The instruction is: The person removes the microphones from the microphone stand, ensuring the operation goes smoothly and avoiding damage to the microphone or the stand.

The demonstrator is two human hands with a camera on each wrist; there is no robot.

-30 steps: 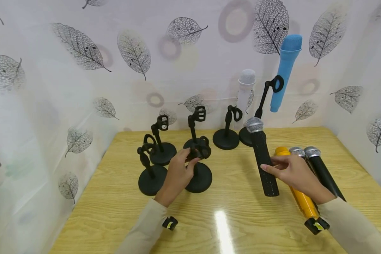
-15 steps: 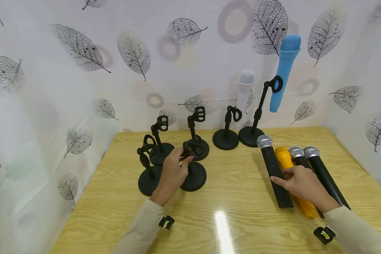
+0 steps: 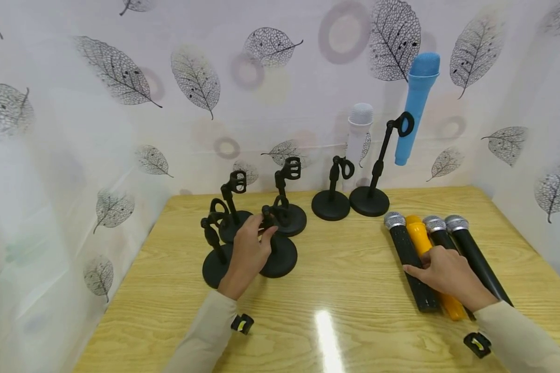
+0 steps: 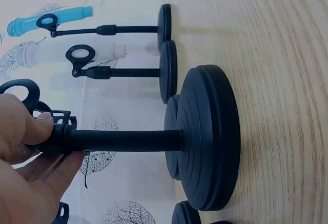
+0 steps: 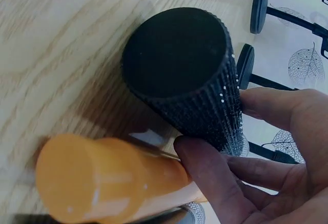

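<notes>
Speckled black microphone point(image 3: 408, 255): laid just left of the orange microphone point(image 3: 418, 235), head end pointing away from the person; whether its whole length is borne by the table point(image 3: 340, 295) cannot be told.
Right hand point(image 3: 450, 272): placed above the orange microphone; the speckled body is pinched between thumb and fingers, and one finger is seen in the right wrist view between the two microphones.
Black desk stand point(image 4: 148, 140): held well left of the orange microphone; whether its round base is touching the table cannot be made out.
Left hand point(image 3: 249, 248): wrapped about that stand's upper stem, just below the ring clip, so the stem is firmly gripped.
Plain black microphones: two laid side by side to the right of the orange microphone, the nearer one point(image 3: 441, 237) partly covered by the right hand, the farther one point(image 3: 476, 259) shown more fully.
Tall stand's clip point(image 3: 406, 124): set beyond the orange microphone; the blue microphone point(image 3: 415, 106) is borne there, raised and tilted.
Short stand's clip point(image 3: 348, 168): set beyond and left of the orange microphone; the white microphone point(image 3: 357, 137) is seen upright at it, though its seating is hidden.
Other stands: three grouped far left of the orange microphone, ring clips uppermost.
</notes>
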